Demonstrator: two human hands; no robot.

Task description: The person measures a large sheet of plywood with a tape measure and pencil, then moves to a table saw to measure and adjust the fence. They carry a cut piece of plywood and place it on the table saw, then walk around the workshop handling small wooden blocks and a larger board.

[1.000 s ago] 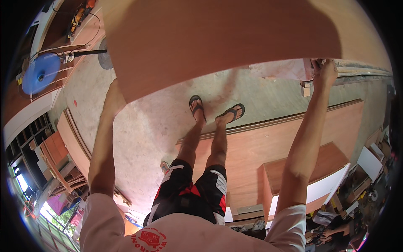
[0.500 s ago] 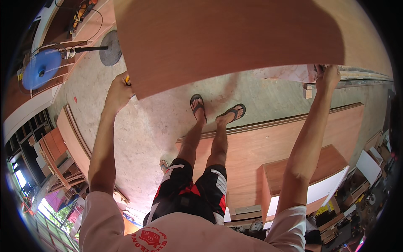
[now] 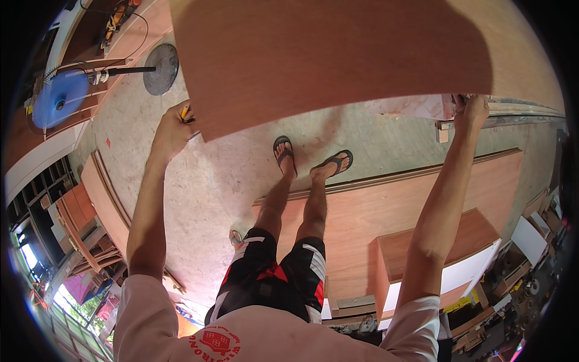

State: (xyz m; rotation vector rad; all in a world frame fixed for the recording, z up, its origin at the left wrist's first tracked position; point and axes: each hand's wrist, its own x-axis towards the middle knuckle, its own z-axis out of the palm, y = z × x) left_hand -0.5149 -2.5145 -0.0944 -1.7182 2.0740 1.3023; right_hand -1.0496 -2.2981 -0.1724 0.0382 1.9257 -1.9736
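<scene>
A large brown plywood sheet spans the top of the head view, its near edge curving across in front of me. At its right end my right hand is closed on that near edge. Beside the sheet's near left corner, my left hand has its fingers closed around a small yellow pencil-like tool. A narrow gap shows between these fingers and the sheet's left edge. The tool's exact kind is too small to make out.
My sandalled feet are on the concrete floor. Behind them lie stacked plywood boards with a wood-and-white box on top. A blue fan with a round base is at the left. Scrap pieces crowd the right.
The sheet's left edge and near corner have shifted slightly right, away from my left hand. The yellow tool in that hand shows a little more. My right hand has barely moved.
</scene>
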